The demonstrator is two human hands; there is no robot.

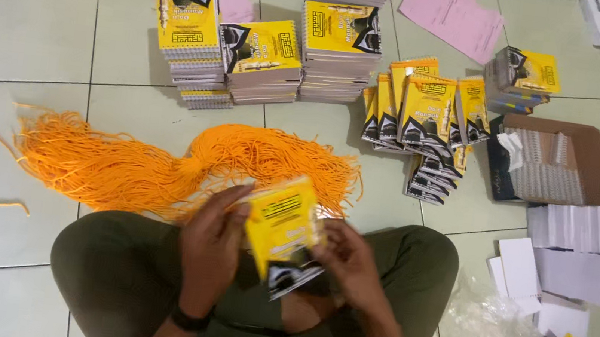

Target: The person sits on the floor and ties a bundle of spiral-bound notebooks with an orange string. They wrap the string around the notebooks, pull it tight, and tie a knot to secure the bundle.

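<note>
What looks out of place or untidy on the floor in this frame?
One loose orange cord lies apart from the big orange bundle. The middle group of yellow booklets has slumped, fanned and overlapping, unlike the squared stacks behind it.

Ahead of my knees the orange cord bundle (165,161) blocks my reach; beyond it rise booklet stacks (260,55). Bare floor tiles (24,9) lie open at my left; paper piles (592,251) crowd my right.

Tiled floor (23,24): booklet stacks (339,52), orange cords (165,164), pink sheets (453,16).
</note>
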